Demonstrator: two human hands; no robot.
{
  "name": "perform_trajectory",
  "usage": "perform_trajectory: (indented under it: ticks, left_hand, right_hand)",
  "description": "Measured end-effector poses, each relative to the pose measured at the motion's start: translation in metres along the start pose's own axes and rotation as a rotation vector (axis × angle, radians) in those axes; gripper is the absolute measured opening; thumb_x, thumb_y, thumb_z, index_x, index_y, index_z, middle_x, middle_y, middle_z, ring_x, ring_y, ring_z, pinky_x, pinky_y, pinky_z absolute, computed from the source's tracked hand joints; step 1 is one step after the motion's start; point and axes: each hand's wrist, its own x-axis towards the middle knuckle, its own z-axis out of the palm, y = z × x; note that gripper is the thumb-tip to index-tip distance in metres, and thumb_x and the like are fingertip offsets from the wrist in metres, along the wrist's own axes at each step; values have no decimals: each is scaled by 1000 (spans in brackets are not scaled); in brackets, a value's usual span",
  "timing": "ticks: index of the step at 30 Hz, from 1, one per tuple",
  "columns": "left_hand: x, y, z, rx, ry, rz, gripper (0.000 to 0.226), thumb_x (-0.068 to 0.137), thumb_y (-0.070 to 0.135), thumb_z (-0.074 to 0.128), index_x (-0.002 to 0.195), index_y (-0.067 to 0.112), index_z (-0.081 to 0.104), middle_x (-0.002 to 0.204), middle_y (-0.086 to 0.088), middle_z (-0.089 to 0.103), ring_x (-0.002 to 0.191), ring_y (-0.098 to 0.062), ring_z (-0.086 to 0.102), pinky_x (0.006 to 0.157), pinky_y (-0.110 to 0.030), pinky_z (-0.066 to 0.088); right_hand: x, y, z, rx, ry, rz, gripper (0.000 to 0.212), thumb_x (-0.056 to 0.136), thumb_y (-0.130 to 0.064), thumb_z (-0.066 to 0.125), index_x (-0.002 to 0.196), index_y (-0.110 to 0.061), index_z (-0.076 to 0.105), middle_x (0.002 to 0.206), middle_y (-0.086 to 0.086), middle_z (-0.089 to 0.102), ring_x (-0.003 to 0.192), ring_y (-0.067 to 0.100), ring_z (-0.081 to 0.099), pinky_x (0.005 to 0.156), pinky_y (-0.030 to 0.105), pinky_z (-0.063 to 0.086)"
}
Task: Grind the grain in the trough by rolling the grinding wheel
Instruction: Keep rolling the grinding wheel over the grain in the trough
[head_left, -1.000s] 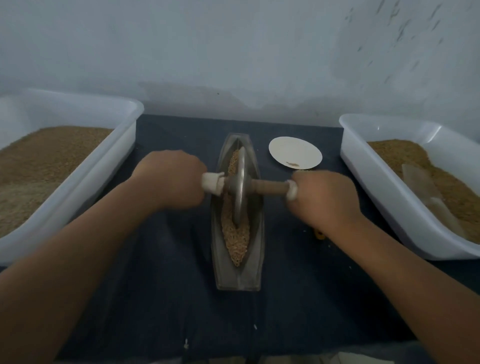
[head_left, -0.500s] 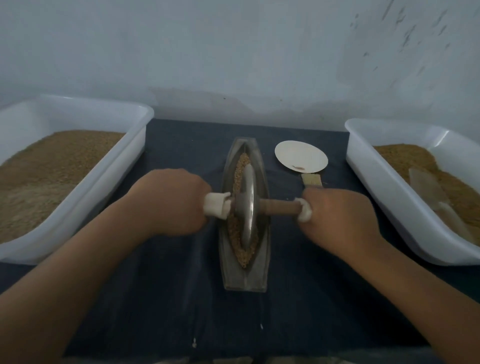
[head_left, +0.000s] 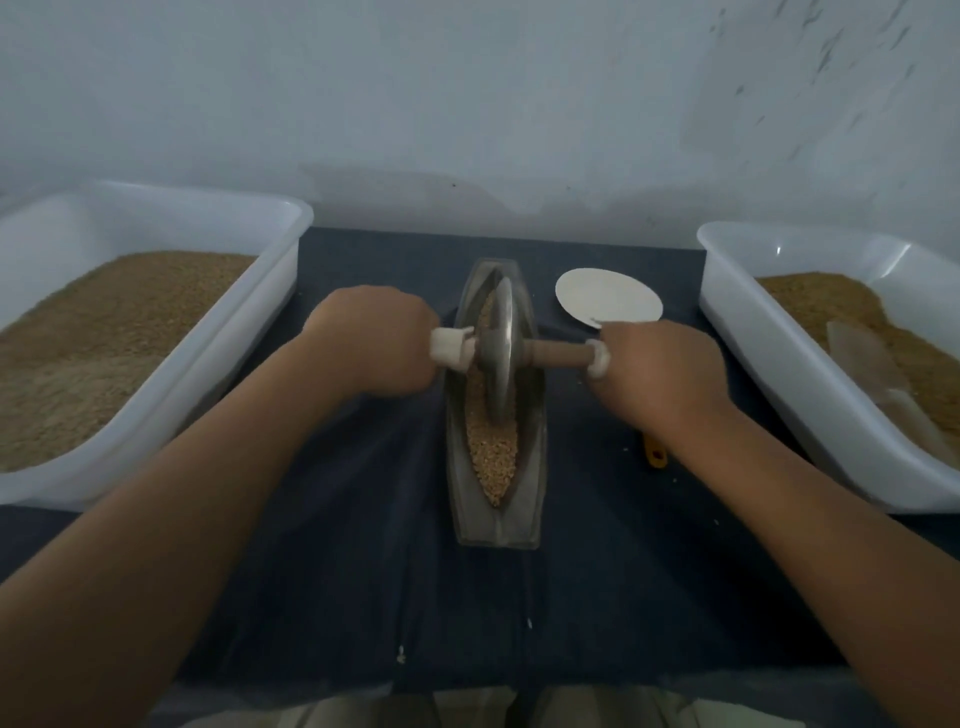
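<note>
A narrow boat-shaped metal trough (head_left: 532, 467) lies lengthwise at the table's centre, holding brown grain (head_left: 493, 457). A metal grinding wheel (head_left: 500, 353) stands upright in the trough's far half on a wooden axle with white end caps. My left hand (head_left: 376, 345) grips the axle's left end. My right hand (head_left: 662, 374) grips its right end. The grain under the wheel is partly hidden; the near half of the grain lies uncovered.
A large white tub (head_left: 260, 291) of grain stands at the left. Another white tub (head_left: 769, 332) at the right holds grain and a clear scoop (head_left: 878, 374). A white round dish (head_left: 608, 304) lies beyond my right hand. A yellow handle (head_left: 655, 456) shows under my right wrist. Dark cloth (head_left: 363, 571) covers the table.
The wheel has rolled away from me, from the trough's near-middle to its far half, both hands moving with it. More grain is uncovered at the near end.
</note>
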Motion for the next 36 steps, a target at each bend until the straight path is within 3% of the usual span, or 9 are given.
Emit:
perform_trajectory:
  ticks: [2,5,10,15,19,22,25,31,36]
  left_hand:
    - [-29,-2,5,-6,-3,54,20,72,54,52,73,35,56,68,12,58,61,-7,54,54,-28,38]
    - [-40,-4,8,8,-5,87,22,70,57,50,72,36,56,65,13,58,59,-6,53,51,-26,35]
    - [17,-4,3,33,75,-5,19,72,51,55,76,33,61,72,10,58,68,-22,59,63,-33,43]
    - [39,-5,6,-23,105,-82,20,77,48,55,76,31,64,77,7,64,71,-24,61,64,-35,44]
    - [1,-1,8,-3,67,-21,17,78,48,53,77,33,60,74,10,60,69,-19,60,61,-32,43]
    - [-35,1,12,65,103,58,17,77,52,51,73,36,55,64,12,55,56,-8,50,49,-25,30]
    - [-35,1,11,63,65,29,18,78,52,53,72,35,54,65,12,56,57,-9,52,50,-26,30]
    - [35,1,-3,66,140,-83,20,76,46,56,77,27,64,75,6,61,69,-24,59,63,-34,43]
    - [37,3,-15,38,16,-31,20,77,45,56,82,28,66,78,7,61,73,-23,61,68,-37,47]
  right_hand:
    - [-31,3,-10,32,85,-80,40,98,-49,47,64,-28,43,52,-11,39,43,11,39,43,27,32]
    - [-50,9,-17,101,94,-140,38,97,-49,49,65,-28,47,53,-12,39,44,16,43,43,28,34]
    - [9,-1,2,-11,81,2,37,101,-43,45,71,-22,48,59,-6,44,50,19,41,48,29,26]
    - [48,-6,2,27,132,-4,42,93,-24,57,58,-22,33,54,-6,36,47,14,30,48,26,24]
    - [8,-2,-4,-24,31,-26,39,99,-39,46,65,-21,44,56,-6,43,48,19,43,48,28,26]
    - [-37,1,-15,49,108,-82,39,98,-43,47,64,-26,41,52,-11,33,43,20,40,45,26,25]
    - [-40,2,-16,50,154,-113,38,97,-44,45,63,-27,41,50,-10,35,40,21,40,43,24,25]
    - [45,0,11,36,47,32,34,97,-32,47,65,-21,47,60,-3,51,52,19,44,50,30,32]
    - [41,1,5,52,-78,35,33,93,-34,48,63,-21,50,62,-3,54,57,21,53,53,30,39]
